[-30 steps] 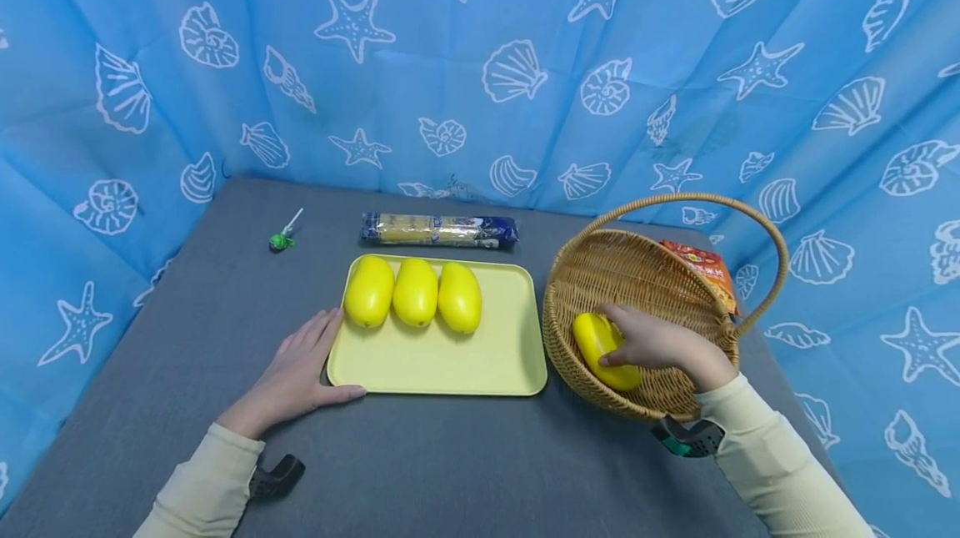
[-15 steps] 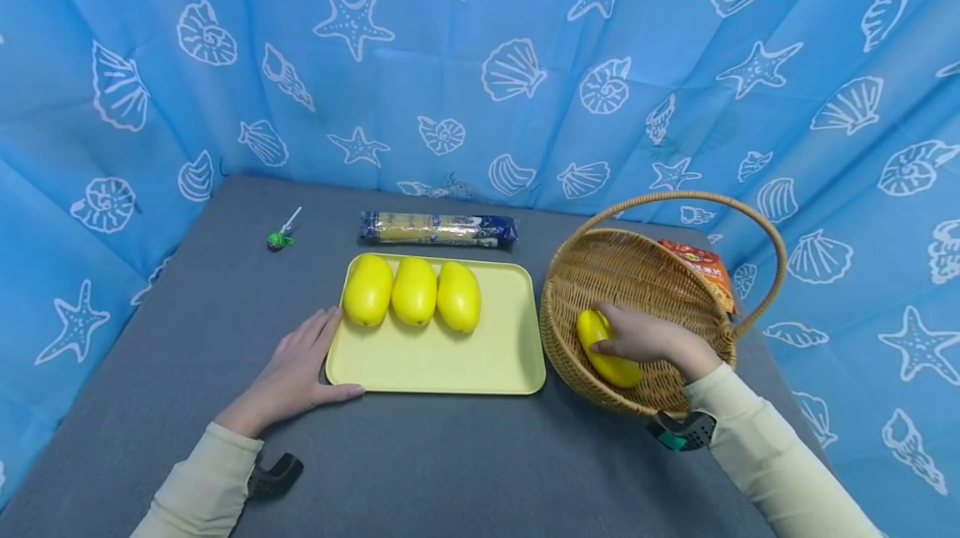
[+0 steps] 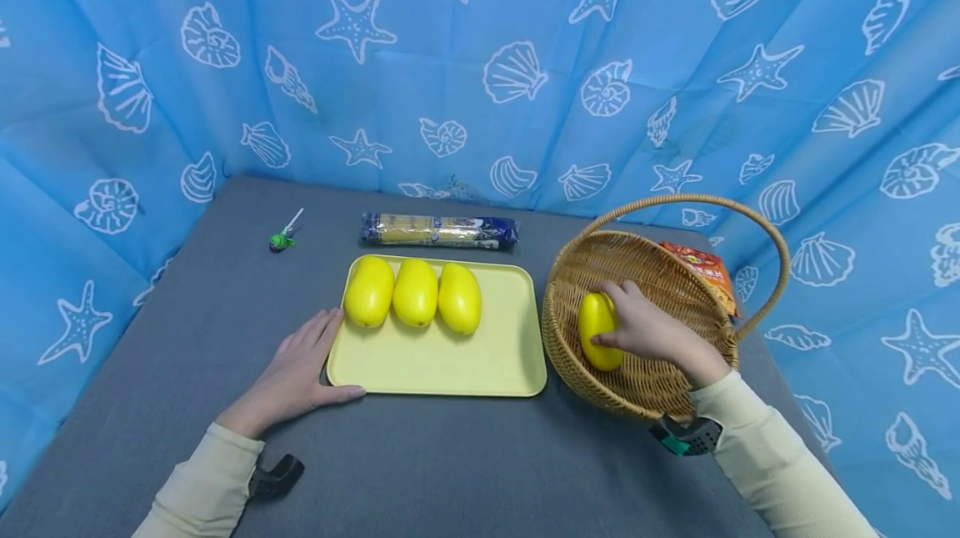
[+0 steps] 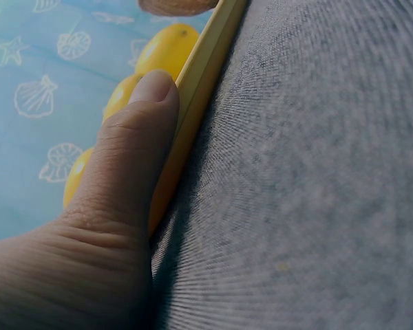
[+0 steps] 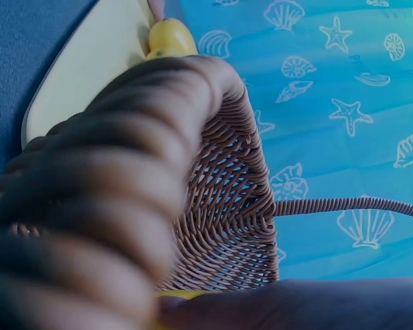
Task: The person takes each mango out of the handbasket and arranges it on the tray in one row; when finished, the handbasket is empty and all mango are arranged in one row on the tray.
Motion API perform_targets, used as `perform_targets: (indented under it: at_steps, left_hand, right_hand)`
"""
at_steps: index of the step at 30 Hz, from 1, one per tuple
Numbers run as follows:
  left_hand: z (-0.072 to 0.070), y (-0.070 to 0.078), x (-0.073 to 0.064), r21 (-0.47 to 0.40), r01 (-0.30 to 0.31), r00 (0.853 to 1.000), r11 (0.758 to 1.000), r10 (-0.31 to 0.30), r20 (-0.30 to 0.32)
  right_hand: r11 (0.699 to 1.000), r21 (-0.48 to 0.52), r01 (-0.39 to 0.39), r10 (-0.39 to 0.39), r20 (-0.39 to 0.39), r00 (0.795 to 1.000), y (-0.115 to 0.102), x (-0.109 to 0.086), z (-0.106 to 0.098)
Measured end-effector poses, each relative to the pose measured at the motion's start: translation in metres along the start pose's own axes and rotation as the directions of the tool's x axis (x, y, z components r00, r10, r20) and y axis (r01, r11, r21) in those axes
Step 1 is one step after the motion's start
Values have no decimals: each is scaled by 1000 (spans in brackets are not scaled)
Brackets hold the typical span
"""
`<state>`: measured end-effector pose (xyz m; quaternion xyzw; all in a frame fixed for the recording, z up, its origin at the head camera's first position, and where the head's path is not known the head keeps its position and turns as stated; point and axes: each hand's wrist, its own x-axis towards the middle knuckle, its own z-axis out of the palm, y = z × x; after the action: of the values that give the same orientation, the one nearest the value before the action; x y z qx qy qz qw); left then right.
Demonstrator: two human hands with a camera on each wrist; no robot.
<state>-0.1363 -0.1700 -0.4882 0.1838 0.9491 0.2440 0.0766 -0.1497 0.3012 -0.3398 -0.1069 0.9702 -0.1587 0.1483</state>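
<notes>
My right hand is inside the wicker basket and grips a yellow mango, its fingers curled over the fruit's right side. Three more yellow mangoes lie side by side at the back of the pale yellow tray. My left hand lies flat on the grey table, fingers straight, thumb pressed along the tray's near left edge. In the right wrist view the basket's woven rim fills the frame, with a bit of mango on the tray beyond it.
A long packet of noodles lies behind the tray. A green lollipop sits at the back left. An orange snack bag leans behind the basket, whose handle arches over my right hand. Blue shell-print cloth walls the table in.
My right hand has turned the mango in the basket more upright and lifted it a little toward the basket's middle. The left hand and tray have not moved.
</notes>
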Motion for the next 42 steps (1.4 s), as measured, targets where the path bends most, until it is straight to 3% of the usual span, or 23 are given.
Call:
perform_targets:
  at_steps: [5,11,20,26,31,37,42]
  left_hand:
    - [0,0,1,5,-3,1000,1000,3,-3]
    - [-1,0,0,9,-4,1000,1000,4,-4]
    - [1,-1,-2,9,5,1000,1000,-5,3]
    - [1,0,-2,7,0,1000,1000,0,4]
    - [0,0,-1,13,0,1000,1000,0,-1]
    - [0,0,0,22,-4,1000,1000,4,-2]
    - [1,0,0,20,-12,1000,1000,12,-9]
  right_hand:
    - [999,18,29,-27,-139,990,-1,0,-3]
    - [999,31,23,-15,-221,975,3,-1,-2]
    - [992,-123,-12,-5,-144,990,5,-18,4]
    - [977,-204,57,-78,-95,992,2,-36,9]
    - [977,-199,78,-86,-35,996,2,-46,8]
    - [989,-145,14,-1,88,996,7,-53,10]
    - [990,-139,-5,11,43,999,13,-53,17]
